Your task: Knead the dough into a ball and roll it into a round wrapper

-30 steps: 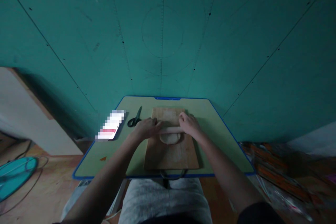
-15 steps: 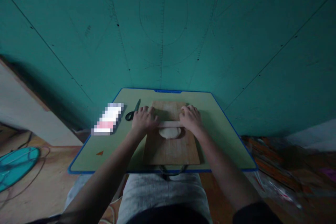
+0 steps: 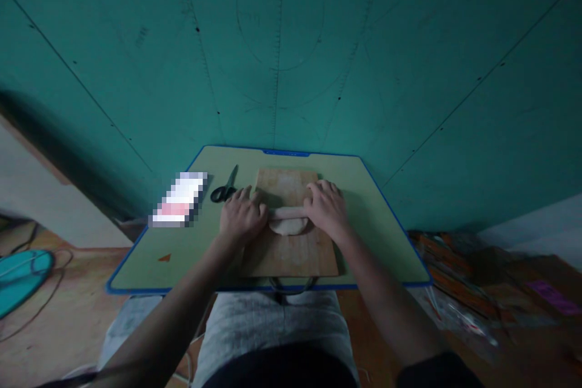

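Note:
A pale rolling pin (image 3: 288,213) lies crosswise over a flat piece of white dough (image 3: 288,227) on the wooden board (image 3: 291,257). My left hand (image 3: 243,213) is closed on the pin's left end, at the board's left edge. On the right end rests my right hand (image 3: 326,203), its fingers bent over the pin. Both pin ends are hidden under my hands. Part of the dough shows on the near side of the pin.
Black-handled scissors (image 3: 224,192) lie beside my left hand on the green table (image 3: 373,248). Farther left are a blurred-out phone-like object (image 3: 179,200) and a small orange triangle (image 3: 165,257). A green wall (image 3: 291,73) stands behind the table.
The whole view has shifted slightly. The pin now overlaps the dough's far edge more, having come a little nearer to me with both hands on it.

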The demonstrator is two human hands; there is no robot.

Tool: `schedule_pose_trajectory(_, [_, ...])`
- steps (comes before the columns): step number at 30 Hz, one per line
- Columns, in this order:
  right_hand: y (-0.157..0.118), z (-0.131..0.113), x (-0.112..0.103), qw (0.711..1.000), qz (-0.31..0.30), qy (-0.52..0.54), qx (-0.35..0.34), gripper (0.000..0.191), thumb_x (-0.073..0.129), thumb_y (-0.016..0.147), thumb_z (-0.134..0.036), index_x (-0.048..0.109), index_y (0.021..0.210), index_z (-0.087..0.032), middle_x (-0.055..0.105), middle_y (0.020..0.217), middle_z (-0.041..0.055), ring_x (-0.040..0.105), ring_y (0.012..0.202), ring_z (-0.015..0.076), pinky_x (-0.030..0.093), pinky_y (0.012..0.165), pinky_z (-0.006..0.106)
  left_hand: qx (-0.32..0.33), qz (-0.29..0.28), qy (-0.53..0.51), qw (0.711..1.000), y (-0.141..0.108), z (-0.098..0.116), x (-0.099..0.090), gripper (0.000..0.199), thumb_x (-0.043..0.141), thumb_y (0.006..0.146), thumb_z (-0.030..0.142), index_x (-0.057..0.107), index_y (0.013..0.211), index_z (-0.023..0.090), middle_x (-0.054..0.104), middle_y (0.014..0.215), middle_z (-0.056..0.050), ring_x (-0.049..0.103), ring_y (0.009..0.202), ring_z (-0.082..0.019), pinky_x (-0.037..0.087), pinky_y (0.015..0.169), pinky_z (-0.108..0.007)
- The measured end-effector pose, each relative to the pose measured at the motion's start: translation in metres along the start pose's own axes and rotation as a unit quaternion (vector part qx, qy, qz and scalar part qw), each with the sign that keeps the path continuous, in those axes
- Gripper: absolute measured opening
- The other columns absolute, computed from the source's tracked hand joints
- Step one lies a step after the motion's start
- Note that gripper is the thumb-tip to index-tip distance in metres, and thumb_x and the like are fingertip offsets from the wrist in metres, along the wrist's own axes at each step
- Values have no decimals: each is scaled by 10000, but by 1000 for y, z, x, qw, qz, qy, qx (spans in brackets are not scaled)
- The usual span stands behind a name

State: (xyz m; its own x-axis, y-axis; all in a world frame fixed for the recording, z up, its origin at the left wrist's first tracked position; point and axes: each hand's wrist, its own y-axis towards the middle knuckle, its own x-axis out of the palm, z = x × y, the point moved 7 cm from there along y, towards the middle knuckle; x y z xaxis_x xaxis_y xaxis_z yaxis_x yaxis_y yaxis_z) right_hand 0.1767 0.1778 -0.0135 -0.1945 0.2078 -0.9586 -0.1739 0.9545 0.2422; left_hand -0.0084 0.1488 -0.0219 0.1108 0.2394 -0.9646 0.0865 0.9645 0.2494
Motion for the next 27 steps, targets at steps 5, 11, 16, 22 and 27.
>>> schedule_pose_trajectory(5, [-3, 5, 10, 999, -10, 32, -9, 366, 447, 885, -183, 667, 1178, -187, 650, 1214, 123, 558, 1151, 273, 412, 1014, 404, 3, 13, 13, 1000, -3, 7, -11, 389, 435, 913, 273, 672, 1182, 124, 577, 1391, -196, 533, 1281, -364, 469, 999, -468])
schedule_pose_trajectory(11, [-21, 9, 12, 999, 26, 23, -20, 460, 396, 923, -199, 614, 1318, -113, 604, 1357, 160, 529, 1257, 275, 372, 1086, 403, 24, 36, 25, 999, -2, 14, -13, 433, 446, 932, 298, 630, 1282, 121, 574, 1397, -198, 509, 1319, -356, 461, 1021, -464])
schedule_pose_trajectory(16, [-13, -5, 2, 996, 61, -12, -59, 520, 413, 929, -227, 544, 1409, -78, 571, 1415, 173, 501, 1302, 297, 345, 1119, 420, 8, 55, -6, 998, -24, 7, -5, 461, 352, 992, 310, 607, 1314, 101, 625, 1336, -188, 536, 1290, -352, 480, 1008, -462])
schedule_pose_trajectory(22, [-23, 6, 17, 998, 54, 7, -43, 451, 346, 986, -243, 692, 1256, -141, 636, 1364, 104, 508, 1335, 257, 355, 1146, 394, 30, 69, 16, 997, -25, 20, -20, 404, 397, 981, 326, 689, 1176, 126, 650, 1304, -167, 547, 1260, -368, 467, 993, -485])
schedule_pose_trajectory(27, [-44, 4, 9, 994, 79, 17, -70, 481, 321, 1023, -314, 647, 1311, -107, 633, 1366, 114, 494, 1350, 278, 364, 1149, 423, 31, 81, -5, 996, -26, 20, -19, 389, 395, 989, 332, 662, 1192, 136, 645, 1304, -169, 592, 1168, -348, 484, 929, -492])
